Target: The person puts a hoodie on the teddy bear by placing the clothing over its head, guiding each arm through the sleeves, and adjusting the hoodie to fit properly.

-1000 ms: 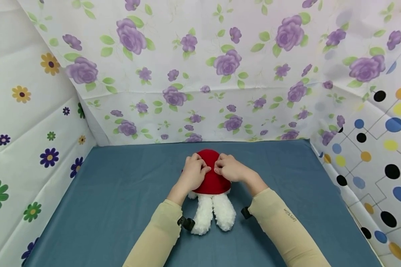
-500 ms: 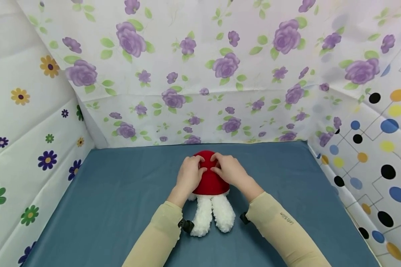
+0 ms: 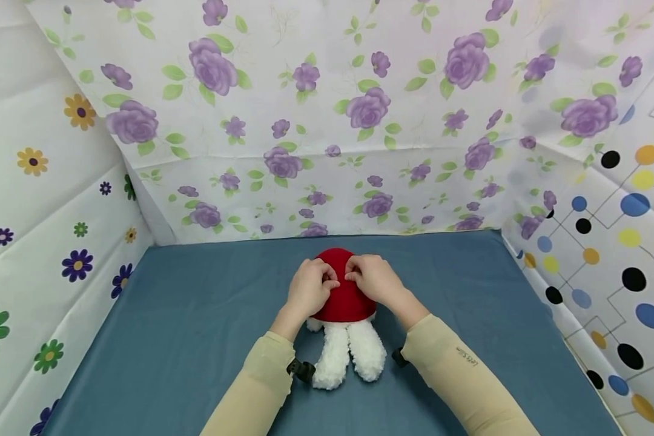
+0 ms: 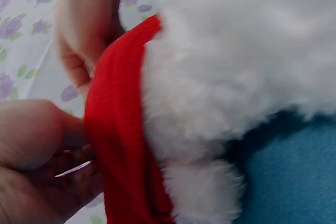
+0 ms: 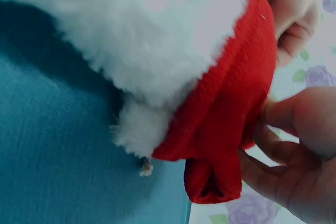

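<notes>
A white fluffy plush toy (image 3: 332, 357) lies on the blue cloth, its two long limbs toward me. Over its far part sits a red cloth garment (image 3: 344, 306). My left hand (image 3: 309, 287) pinches the red fabric near the middle, thumb against curled fingers. Opposite it, my right hand (image 3: 376, 278) pinches the same garment, a small gap from the left. In the right wrist view, a short red sleeve-like tube (image 5: 212, 182) sticks out below the fingers. The left wrist view shows the garment's edge (image 4: 121, 124) against white fur (image 4: 210, 87). The toy's head is not visible.
Blue cloth (image 3: 207, 345) covers the table. A purple-flowered sheet (image 3: 283, 163) hangs behind it. Flower-print cloth (image 3: 76, 206) stands on the left, dotted cloth (image 3: 605, 290) on the right. Small black cameras (image 3: 302, 369) sit at the wrists.
Half a second ago thumbs and fingers were spread apart on the red garment; now they are brought together, pinching it. The toy has barely moved.
</notes>
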`<action>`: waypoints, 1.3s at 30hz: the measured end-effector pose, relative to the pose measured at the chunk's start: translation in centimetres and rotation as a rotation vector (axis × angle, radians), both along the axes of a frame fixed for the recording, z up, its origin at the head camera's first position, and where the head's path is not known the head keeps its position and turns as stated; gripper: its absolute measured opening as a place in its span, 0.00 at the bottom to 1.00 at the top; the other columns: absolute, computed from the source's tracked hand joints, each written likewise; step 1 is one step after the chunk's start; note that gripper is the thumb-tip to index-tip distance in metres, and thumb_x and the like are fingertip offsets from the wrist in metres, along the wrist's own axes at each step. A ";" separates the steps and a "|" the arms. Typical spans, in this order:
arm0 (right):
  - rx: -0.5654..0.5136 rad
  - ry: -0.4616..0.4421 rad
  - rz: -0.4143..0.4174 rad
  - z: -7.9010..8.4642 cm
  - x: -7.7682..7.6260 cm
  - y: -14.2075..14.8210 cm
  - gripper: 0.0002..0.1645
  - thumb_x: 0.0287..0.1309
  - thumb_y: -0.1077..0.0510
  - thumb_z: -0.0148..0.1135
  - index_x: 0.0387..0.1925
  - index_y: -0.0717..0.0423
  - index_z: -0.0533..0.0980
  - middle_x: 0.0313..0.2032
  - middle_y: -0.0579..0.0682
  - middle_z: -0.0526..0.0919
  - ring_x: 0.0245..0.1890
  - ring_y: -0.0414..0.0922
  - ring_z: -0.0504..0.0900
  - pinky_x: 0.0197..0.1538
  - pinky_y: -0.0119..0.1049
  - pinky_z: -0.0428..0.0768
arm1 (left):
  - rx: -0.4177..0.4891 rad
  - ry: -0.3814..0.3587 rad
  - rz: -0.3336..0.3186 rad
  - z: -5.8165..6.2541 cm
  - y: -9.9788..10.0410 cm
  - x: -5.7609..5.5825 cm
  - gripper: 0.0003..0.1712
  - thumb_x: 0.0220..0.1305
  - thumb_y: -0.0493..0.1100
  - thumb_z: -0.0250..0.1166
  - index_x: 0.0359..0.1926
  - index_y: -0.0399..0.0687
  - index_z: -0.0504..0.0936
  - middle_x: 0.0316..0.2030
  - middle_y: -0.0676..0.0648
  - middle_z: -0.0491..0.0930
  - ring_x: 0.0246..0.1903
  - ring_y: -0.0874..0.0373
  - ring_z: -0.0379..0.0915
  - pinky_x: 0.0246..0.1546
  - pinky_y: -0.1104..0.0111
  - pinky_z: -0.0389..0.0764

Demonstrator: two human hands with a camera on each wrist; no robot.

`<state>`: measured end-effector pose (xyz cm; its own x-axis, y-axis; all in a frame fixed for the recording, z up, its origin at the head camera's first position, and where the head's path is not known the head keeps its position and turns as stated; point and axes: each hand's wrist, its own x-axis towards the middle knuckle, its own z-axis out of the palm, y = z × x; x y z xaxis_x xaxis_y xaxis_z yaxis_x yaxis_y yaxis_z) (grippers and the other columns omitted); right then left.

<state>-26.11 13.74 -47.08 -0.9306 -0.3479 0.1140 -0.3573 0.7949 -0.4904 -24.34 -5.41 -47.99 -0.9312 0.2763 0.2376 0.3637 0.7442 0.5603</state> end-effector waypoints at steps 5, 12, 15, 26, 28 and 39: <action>0.007 -0.041 0.136 0.3 -0.4 0.9 0.06 0.72 0.57 0.70 0.36 0.47 0.81 0.33 0.44 0.79 0.31 0.42 0.77 0.36 0.37 0.80 | 0.010 -0.068 -0.030 0.1 -0.3 -0.3 0.08 0.71 0.39 0.73 0.33 0.46 0.84 0.37 0.47 0.79 0.43 0.49 0.72 0.44 0.58 0.79; 0.017 -0.131 0.206 0.7 -0.3 1.2 0.07 0.74 0.60 0.65 0.36 0.49 0.81 0.37 0.46 0.77 0.35 0.45 0.75 0.38 0.40 0.80 | 0.002 -0.127 -0.072 0.2 -0.2 -0.2 0.10 0.75 0.40 0.69 0.33 0.47 0.81 0.38 0.48 0.76 0.45 0.50 0.68 0.43 0.59 0.77; 0.090 -0.124 0.157 0.9 0.0 0.6 0.08 0.76 0.58 0.63 0.35 0.50 0.80 0.37 0.46 0.76 0.36 0.45 0.75 0.43 0.42 0.78 | 0.008 -0.169 -0.139 0.6 -0.5 0.0 0.12 0.76 0.39 0.68 0.31 0.48 0.80 0.36 0.49 0.74 0.45 0.51 0.67 0.43 0.58 0.75; 0.162 -0.208 0.162 1.7 0.5 0.0 0.10 0.79 0.58 0.59 0.37 0.49 0.80 0.39 0.47 0.75 0.42 0.49 0.71 0.46 0.46 0.74 | 0.104 -0.229 -0.117 0.5 -1.0 -0.8 0.08 0.81 0.43 0.62 0.42 0.43 0.78 0.32 0.47 0.76 0.39 0.51 0.71 0.38 0.59 0.74; 0.132 -0.223 0.169 1.6 0.3 0.4 0.10 0.80 0.57 0.58 0.37 0.49 0.80 0.39 0.47 0.76 0.41 0.49 0.73 0.46 0.47 0.74 | 0.114 -0.198 -0.107 0.1 -0.8 -1.0 0.08 0.79 0.41 0.66 0.48 0.43 0.77 0.30 0.48 0.75 0.33 0.53 0.72 0.35 0.61 0.74; -0.011 -0.067 0.031 0.3 0.3 0.3 0.14 0.74 0.55 0.68 0.54 0.53 0.77 0.37 0.48 0.83 0.32 0.42 0.82 0.41 0.41 0.85 | 0.103 -0.031 0.042 -0.2 -0.2 -0.8 0.08 0.70 0.41 0.75 0.47 0.46 0.92 0.31 0.50 0.83 0.33 0.54 0.79 0.38 0.60 0.85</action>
<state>-25.82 14.03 -46.82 -0.9251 -0.3757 0.0557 -0.3477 0.7787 -0.5223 -25.09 -5.64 -48.22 -0.9490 0.2122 0.2333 0.3144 0.6960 0.6455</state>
